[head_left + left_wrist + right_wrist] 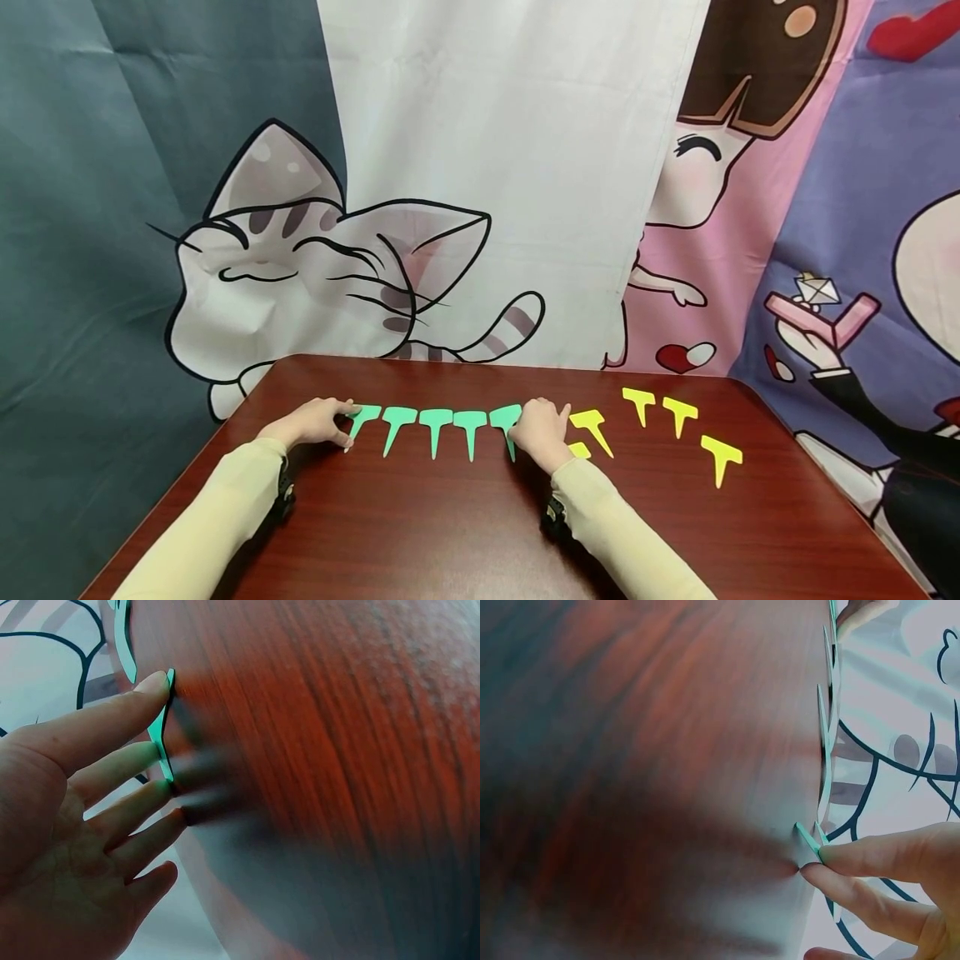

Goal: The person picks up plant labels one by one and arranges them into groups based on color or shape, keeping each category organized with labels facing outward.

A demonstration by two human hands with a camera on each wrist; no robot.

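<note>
– What's on the brown table (405, 533)?
– Left hand (318, 422), fingers nearly straight, touching one green tag (365, 413); right hand (542, 431) pinching another green tag (503, 416)
– Their look?
– Flat, T-shaped, stems tapering, five in a row mid-frame; yellow tags (681, 408) at right

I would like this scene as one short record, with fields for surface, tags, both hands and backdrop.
surface: brown table
green tags: five, in a row
yellow tags: five visible, right of the green ones, one partly hidden
left hand: touches leftmost green tag
right hand: pinches rightmost green tag
backdrop: printed with cartoons
</note>
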